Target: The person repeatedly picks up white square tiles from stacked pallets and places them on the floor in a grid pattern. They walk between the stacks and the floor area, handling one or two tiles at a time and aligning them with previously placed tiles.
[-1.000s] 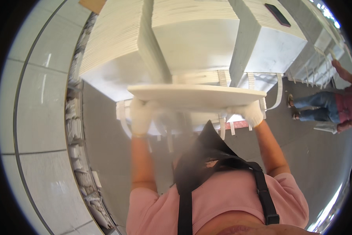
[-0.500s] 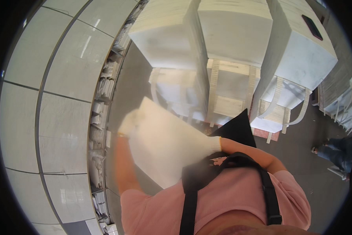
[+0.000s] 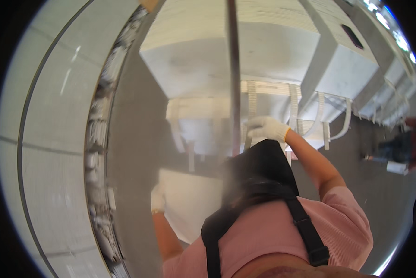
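Gripping a smooth, flat, off-white board [image 3: 189, 197] by its edge, the white-gloved left hand [image 3: 157, 199] clamps it above the grey floor [image 3: 134, 153]. The white-gloved right hand [image 3: 269, 128] is near a ridged, strap-bound pale stack [image 3: 272, 88]; its fingers' closure is unclear.

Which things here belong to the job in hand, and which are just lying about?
Job in hand:
white panel in gloved left hand
stacked white panels, probably

Lying about, apparently:
dark phone-like object on a stack
white pieces shelved at left
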`<state>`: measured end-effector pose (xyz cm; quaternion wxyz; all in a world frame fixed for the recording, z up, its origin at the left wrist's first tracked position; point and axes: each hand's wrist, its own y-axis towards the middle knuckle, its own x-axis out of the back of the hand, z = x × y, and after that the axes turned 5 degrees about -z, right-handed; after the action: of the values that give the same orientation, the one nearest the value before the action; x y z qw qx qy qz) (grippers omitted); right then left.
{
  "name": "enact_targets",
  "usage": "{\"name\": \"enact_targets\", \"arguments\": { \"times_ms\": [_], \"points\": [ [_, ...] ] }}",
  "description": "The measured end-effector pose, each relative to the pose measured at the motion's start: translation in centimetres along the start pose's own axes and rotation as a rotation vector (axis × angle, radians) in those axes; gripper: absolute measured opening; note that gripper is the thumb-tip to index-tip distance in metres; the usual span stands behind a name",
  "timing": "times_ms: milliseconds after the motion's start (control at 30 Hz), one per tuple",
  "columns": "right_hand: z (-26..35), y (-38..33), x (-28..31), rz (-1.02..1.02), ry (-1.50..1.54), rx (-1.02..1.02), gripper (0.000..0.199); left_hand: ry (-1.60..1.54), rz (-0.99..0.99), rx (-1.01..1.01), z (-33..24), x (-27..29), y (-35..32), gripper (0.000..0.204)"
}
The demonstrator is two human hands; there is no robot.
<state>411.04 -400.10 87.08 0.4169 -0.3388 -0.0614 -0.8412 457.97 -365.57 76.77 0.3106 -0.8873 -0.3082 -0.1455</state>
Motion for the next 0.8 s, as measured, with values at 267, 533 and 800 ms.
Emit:
{"name": "enact_targets", "arguments": {
  "times_ms": [267,533,800],
  "points": [
    [0.4,2.5,3.7,-0.466,-0.263,-0.407,0.064,-0.097,-0.01,0.082,-0.6,7.1,4.2,0.059],
    [2.2,5.6,19.3,-1.095,-0.787,-0.393,0.059,-0.092,0.088,0.071,-0.1,7.1,8.8,0.06],
    [0.1,8.8,23.5,-1.074,-1.042,-0.381,0.059,-0.062,0.05,0.039,-0.3,7.5,8.0,0.061]
  ]
}}
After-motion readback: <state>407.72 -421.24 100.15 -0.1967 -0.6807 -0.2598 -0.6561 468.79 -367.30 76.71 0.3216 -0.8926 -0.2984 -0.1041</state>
